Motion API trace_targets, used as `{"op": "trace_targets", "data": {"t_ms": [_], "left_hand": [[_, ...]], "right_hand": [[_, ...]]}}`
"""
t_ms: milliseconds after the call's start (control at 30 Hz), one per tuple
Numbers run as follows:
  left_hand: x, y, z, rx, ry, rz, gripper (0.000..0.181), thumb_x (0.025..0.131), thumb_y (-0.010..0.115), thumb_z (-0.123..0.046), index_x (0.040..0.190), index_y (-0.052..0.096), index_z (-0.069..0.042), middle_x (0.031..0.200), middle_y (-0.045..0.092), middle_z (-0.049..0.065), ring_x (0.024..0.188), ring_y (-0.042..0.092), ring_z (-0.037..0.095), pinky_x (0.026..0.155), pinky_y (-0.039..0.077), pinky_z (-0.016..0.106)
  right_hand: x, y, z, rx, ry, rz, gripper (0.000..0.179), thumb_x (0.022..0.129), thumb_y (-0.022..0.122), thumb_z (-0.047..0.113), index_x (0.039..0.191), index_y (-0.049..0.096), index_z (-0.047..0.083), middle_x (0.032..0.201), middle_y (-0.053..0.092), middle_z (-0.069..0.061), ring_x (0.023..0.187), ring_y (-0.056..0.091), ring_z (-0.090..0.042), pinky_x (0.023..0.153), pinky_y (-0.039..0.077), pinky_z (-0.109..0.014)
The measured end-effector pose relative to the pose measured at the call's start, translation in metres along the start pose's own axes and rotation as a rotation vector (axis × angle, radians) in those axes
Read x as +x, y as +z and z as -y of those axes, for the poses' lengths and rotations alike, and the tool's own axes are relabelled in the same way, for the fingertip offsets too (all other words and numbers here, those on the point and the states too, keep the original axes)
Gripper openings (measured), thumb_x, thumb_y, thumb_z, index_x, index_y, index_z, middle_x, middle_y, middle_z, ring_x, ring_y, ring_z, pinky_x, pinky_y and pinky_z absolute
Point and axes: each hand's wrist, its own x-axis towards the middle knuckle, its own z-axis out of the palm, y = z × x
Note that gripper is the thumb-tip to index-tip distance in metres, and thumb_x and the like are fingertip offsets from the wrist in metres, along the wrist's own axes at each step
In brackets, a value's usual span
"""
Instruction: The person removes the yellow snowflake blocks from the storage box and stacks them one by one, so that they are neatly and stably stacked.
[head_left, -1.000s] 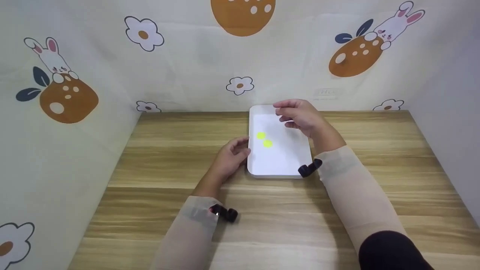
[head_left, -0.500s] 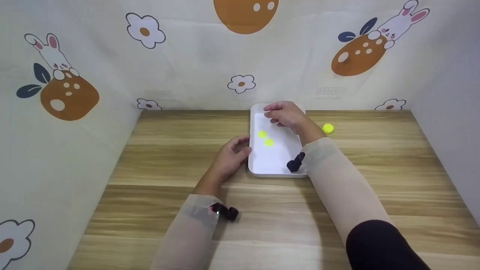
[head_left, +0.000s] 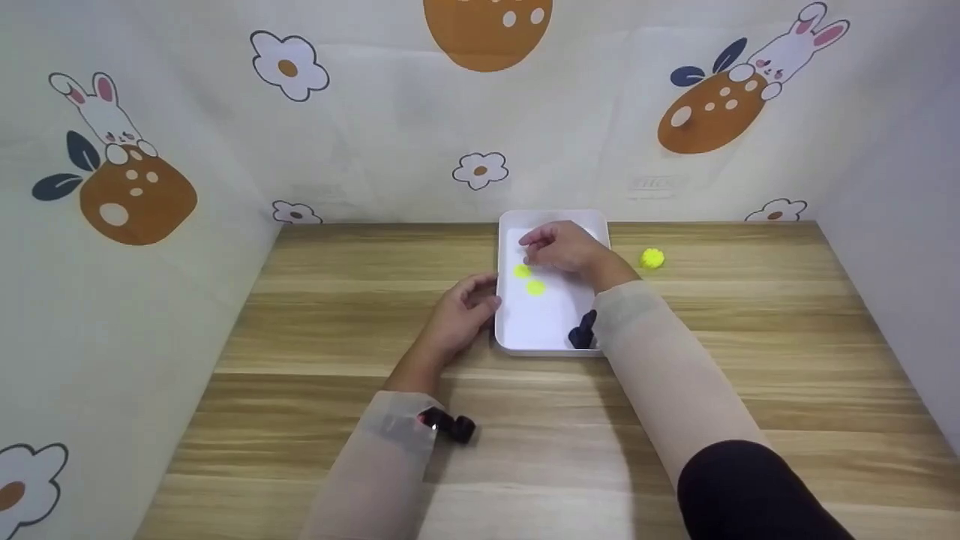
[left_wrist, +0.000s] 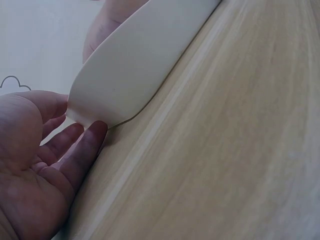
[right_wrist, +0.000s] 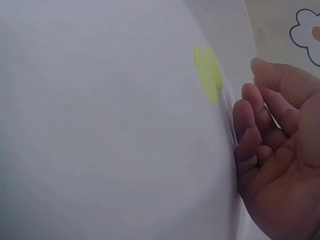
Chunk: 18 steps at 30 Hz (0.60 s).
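Note:
A shallow white tray (head_left: 551,334) lies lengthwise on the wooden table. My left hand (head_left: 461,315) touches the outside of its left wall, fingertips against it; the left wrist view shows the fingers (left_wrist: 87,145) at the tray's corner. Two flat, round yellow pieces (head_left: 535,287) lie side by side inside the tray. Over the tray's far half is my right hand (head_left: 562,246), fingers loosely bent beside the farther piece. In the right wrist view the fingers of this hand (right_wrist: 280,135) hold nothing visible, with a yellow patch (right_wrist: 207,72) near them.
A bumpy yellow lump (head_left: 652,259) sits on the table (head_left: 750,322) to the right of the tray. The patterned backdrop (head_left: 390,127) rises right behind the tray, and a plain wall (head_left: 885,225) stands on the right.
My right hand has moved left and then nearer, from the tray's far right edge to beside the yellow pieces. The lump, hidden earlier behind it, now shows. The left hand stays put.

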Motion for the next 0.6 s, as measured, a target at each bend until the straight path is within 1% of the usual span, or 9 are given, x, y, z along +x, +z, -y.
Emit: {"op": "trace_targets", "data": {"t_ms": [100,233,400,600], "left_hand": [[0.0001,-0.0001,0.0005,0.001,0.004,0.001,0.050,0.104,0.067,-0.010,0.153,0.056,-0.007,0.151,0.063,0.017,0.141,0.062,0.030,0.108,0.061,0.040],[-0.0003,-0.0004,-0.0006,0.001,-0.009,0.001,0.050,0.104,0.068,-0.012,0.153,0.056,-0.008,0.151,0.062,0.015,0.138,0.063,0.029,0.105,0.062,0.038],[-0.0003,-0.0006,-0.0009,-0.008,-0.021,0.001,0.050,0.104,0.068,-0.012,0.153,0.056,-0.008,0.150,0.062,0.015,0.136,0.064,0.028,0.101,0.063,0.036],[-0.0007,-0.0001,-0.0012,-0.005,-0.025,-0.004,0.049,0.104,0.068,-0.012,0.152,0.057,-0.009,0.149,0.063,0.015,0.136,0.064,0.028,0.104,0.062,0.038]], "right_hand": [[-0.0009,0.0002,-0.0002,-0.095,-0.016,0.020,0.035,0.093,0.081,0.015,0.127,0.078,0.022,0.120,0.073,-0.002,0.113,0.061,-0.020,0.105,0.049,-0.033],[-0.0024,0.0003,0.0005,-0.173,-0.046,0.054,0.038,0.089,0.080,0.011,0.126,0.079,0.022,0.125,0.073,-0.002,0.119,0.062,-0.020,0.111,0.050,-0.035],[-0.0047,0.0014,0.0028,-0.232,-0.049,0.076,0.036,0.089,0.083,0.018,0.124,0.079,0.023,0.129,0.074,-0.001,0.123,0.063,-0.020,0.114,0.050,-0.036],[-0.0033,0.0044,0.0055,-0.300,-0.032,0.092,0.035,0.089,0.086,0.025,0.123,0.079,0.024,0.130,0.073,-0.002,0.124,0.061,-0.022,0.116,0.049,-0.040]]}}
